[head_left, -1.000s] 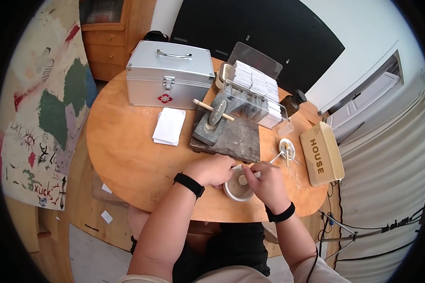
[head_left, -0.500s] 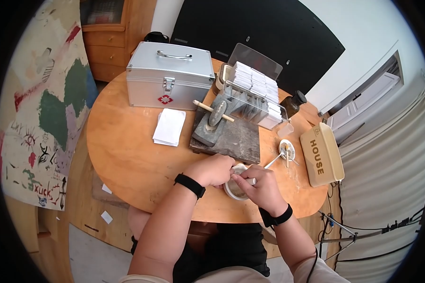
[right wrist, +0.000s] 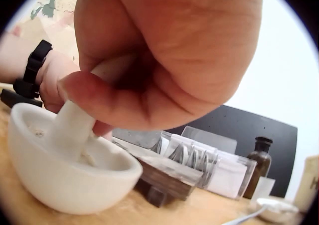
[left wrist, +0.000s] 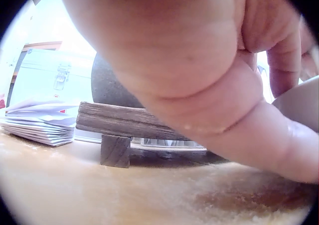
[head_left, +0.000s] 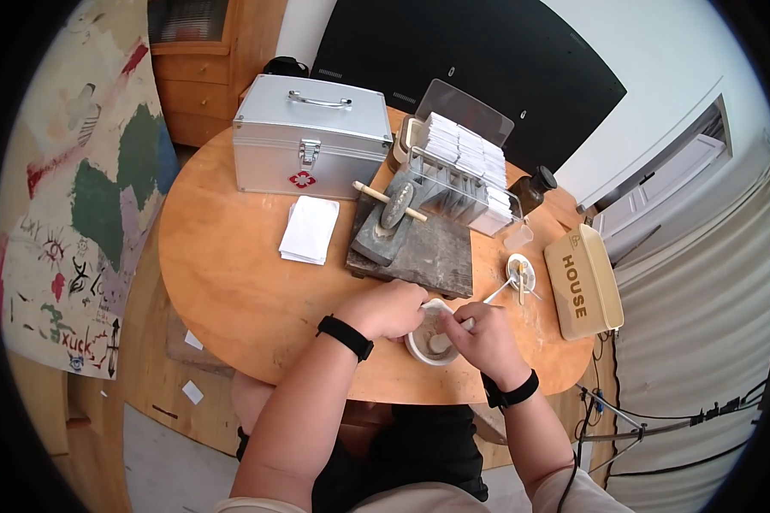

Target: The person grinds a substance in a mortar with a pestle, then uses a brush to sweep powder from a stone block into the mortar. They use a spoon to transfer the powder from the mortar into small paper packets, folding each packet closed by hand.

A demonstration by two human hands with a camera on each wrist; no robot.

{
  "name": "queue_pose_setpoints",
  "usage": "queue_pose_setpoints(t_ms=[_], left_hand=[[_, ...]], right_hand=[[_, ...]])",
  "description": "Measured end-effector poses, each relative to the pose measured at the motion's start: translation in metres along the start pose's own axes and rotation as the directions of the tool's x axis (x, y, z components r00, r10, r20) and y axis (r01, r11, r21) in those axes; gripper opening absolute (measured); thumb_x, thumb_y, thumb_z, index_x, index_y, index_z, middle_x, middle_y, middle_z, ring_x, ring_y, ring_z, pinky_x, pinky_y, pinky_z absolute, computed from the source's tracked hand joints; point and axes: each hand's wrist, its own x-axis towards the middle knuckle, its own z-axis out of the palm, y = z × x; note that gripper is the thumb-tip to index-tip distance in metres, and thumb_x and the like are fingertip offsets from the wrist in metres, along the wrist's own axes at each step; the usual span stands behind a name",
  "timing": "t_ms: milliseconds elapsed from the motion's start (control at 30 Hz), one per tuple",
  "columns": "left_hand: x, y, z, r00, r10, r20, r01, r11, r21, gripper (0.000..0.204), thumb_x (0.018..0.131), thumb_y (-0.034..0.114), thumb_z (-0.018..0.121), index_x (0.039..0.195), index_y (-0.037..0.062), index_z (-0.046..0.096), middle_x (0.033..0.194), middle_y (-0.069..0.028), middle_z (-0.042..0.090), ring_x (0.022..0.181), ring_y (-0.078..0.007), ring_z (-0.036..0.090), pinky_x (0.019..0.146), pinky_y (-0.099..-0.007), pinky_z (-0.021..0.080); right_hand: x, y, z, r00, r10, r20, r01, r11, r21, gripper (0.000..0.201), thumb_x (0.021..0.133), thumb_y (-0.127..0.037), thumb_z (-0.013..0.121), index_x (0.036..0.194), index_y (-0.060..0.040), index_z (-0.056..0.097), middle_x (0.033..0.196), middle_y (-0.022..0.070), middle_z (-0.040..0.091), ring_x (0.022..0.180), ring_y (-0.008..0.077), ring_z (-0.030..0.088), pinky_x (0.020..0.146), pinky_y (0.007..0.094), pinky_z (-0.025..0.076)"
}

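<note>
A white mortar [right wrist: 75,185] stands on the table near its front edge, with pale powdery bits inside. My right hand [head_left: 488,340] grips a white pestle [right wrist: 72,127] by its shaft, thumb pressed along it. The pestle leans, its thick end down in the bowl. At the mortar's left rim, my left hand [head_left: 391,309] holds the bowl with bent fingers. From the left wrist, one finger [left wrist: 269,140] reaches low along the bowl's side. Part of the mortar's far side is hidden by the hands.
Just behind the mortar is a dark wooden board [head_left: 432,261] on feet, bearing a grey stone block [head_left: 376,239]. A white dish [head_left: 520,272] with a spoon and a tan HOUSE box [head_left: 583,280] sit right. White papers [head_left: 309,229] and a silver case [head_left: 312,145] are left.
My right hand has swung the pestle around the bowl, toward the left hand and back; its thick end now sits nearer the front. The left hand has stayed at the rim.
</note>
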Motion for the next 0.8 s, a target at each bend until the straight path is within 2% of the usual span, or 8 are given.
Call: queue_pose_setpoints(t_ms=[100,200,233,333,433,533,667,800], left_hand=[[0.0,0.002,0.0,1.0,-0.007,-0.003,0.007,1.0,-0.027,0.025,0.101,0.012,0.053,0.111,-0.0078,0.066,0.09,-0.0213,0.075,0.07,-0.026,0.075,0.064,-0.0381,0.06],[0.004,-0.001,-0.001,1.0,-0.011,-0.001,0.011,1.0,-0.023,0.026,0.101,0.012,0.052,0.111,-0.0077,0.066,0.089,-0.0214,0.075,0.07,-0.0259,0.075,0.064,-0.0382,0.06],[0.004,-0.003,-0.001,1.0,0.0,0.005,0.0,1.0,0.004,0.026,0.101,0.012,0.052,0.111,-0.0076,0.066,0.089,-0.0214,0.075,0.07,-0.0258,0.075,0.065,-0.0382,0.061],[0.0,0.001,-0.002,1.0,-0.024,0.012,0.025,0.999,-0.046,0.025,0.101,0.01,0.052,0.111,-0.0075,0.066,0.089,-0.0214,0.075,0.071,-0.0258,0.076,0.064,-0.038,0.061],[0.001,0.003,-0.002,0.999,-0.028,0.02,0.029,0.999,-0.035,0.025,0.1,0.009,0.051,0.111,-0.0077,0.066,0.089,-0.0211,0.075,0.071,-0.0256,0.076,0.064,-0.038,0.061],[0.007,-0.006,0.002,1.0,0.001,-0.007,-0.001,0.999,-0.04,0.025,0.1,0.009,0.051,0.111,-0.0083,0.066,0.089,-0.021,0.074,0.071,-0.0256,0.076,0.064,-0.0383,0.061],[0.002,-0.002,-0.002,1.0,-0.001,-0.008,0.001,1.0,-0.012,0.026,0.101,0.009,0.05,0.111,-0.0084,0.066,0.09,-0.0207,0.074,0.071,-0.0254,0.076,0.064,-0.0381,0.061],[0.005,-0.003,0.0,1.0,-0.022,-0.001,0.022,0.998,-0.052,0.026,0.101,0.009,0.051,0.112,-0.0086,0.066,0.093,-0.021,0.074,0.071,-0.0251,0.076,0.064,-0.0376,0.061]], right_hand=[[0.004,0.008,0.007,0.978,-0.028,-0.208,-0.008,0.985,-0.17,0.02,0.09,-0.019,0.08,0.084,0.0005,0.076,0.078,0.0175,0.071,0.071,0.0333,0.07,0.065,0.039,0.054],[0.007,0.005,0.02,0.907,-0.304,-0.291,0.333,0.942,0.052,0.026,0.091,-0.018,0.079,0.079,0.0042,0.073,0.063,0.0133,0.067,0.053,0.0288,0.065,0.054,0.0353,0.052],[0.005,0.004,0.016,0.907,-0.306,-0.291,0.334,0.941,0.052,0.026,0.091,-0.018,0.079,0.079,0.0042,0.073,0.063,0.0133,0.067,0.053,0.0288,0.065,0.054,0.0353,0.052],[0.0,0.006,-0.003,0.999,0.037,-0.021,-0.037,0.999,0.002,0.022,0.09,-0.018,0.079,0.079,0.0007,0.075,0.069,0.0185,0.068,0.057,0.0322,0.067,0.057,0.0382,0.054],[0.007,0.009,0.004,0.952,-0.153,-0.266,0.103,0.975,-0.195,0.024,0.091,-0.02,0.079,0.079,0.001,0.075,0.069,0.0192,0.068,0.058,0.031,0.067,0.058,0.038,0.054],[0.011,0.004,0.019,0.916,-0.273,-0.293,0.284,0.959,-0.006,0.025,0.09,-0.021,0.08,0.081,0.0012,0.076,0.071,0.02,0.069,0.059,0.0322,0.068,0.059,0.0386,0.055],[0.002,-0.002,0.001,1.0,-0.017,-0.024,0.019,0.995,0.1,0.024,0.09,-0.021,0.08,0.082,0.0008,0.077,0.071,0.0191,0.069,0.061,0.0355,0.067,0.061,0.0386,0.055],[0.01,0.004,0.004,0.96,-0.116,-0.256,0.076,0.984,-0.163,0.025,0.09,-0.022,0.08,0.081,0.0006,0.077,0.071,0.019,0.068,0.061,0.035,0.067,0.061,0.0385,0.055]])
